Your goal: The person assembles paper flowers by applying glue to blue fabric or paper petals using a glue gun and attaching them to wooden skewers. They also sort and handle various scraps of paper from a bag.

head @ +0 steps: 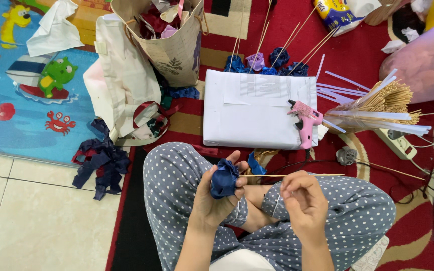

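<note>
I sit cross-legged in grey polka-dot trousers. My left hand grips a rolled navy blue fabric flower above my left knee. A thin wooden skewer runs from the flower to the right. My right hand is closed, its fingers pinching just under the skewer near its middle; whether they touch it I cannot tell. A strip of blue ribbon lies just beyond my hands.
A white wrapped box lies ahead with a pink glue gun on its right edge. A bundle of skewers and white sticks, a power strip, finished fabric flowers on sticks, fabric-filled bags and navy scraps surround me.
</note>
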